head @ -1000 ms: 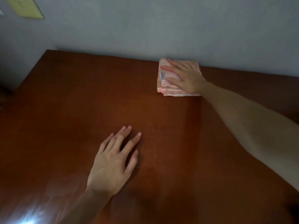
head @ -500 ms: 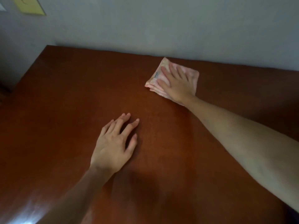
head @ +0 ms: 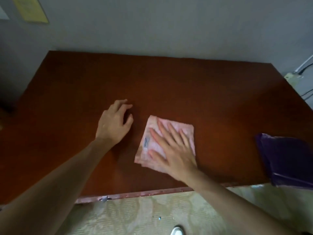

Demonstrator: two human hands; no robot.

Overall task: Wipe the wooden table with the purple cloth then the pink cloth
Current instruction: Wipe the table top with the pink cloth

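Observation:
A folded pink cloth [head: 149, 145] lies near the middle of the dark wooden table [head: 211, 92], closer to the front edge. My right hand [head: 172, 153] presses flat on the pink cloth with fingers spread. To its left, my left hand [head: 114, 123] rests on the bare wood with fingers loosely curled and holds nothing. A folded purple cloth [head: 288, 160] lies at the table's front right corner and hangs partly over the edge.
A grey wall runs right behind the table's far edge. A yellow paper [head: 30, 10] is stuck on the wall at top left. A socket with cables [head: 294, 75] sits beyond the right edge. Patterned floor [head: 144, 214] shows below the worn front edge.
My right hand has dragged the pink cloth from the far edge by the wall toward the front of the table. The view has pulled back; the purple cloth and front edge now show.

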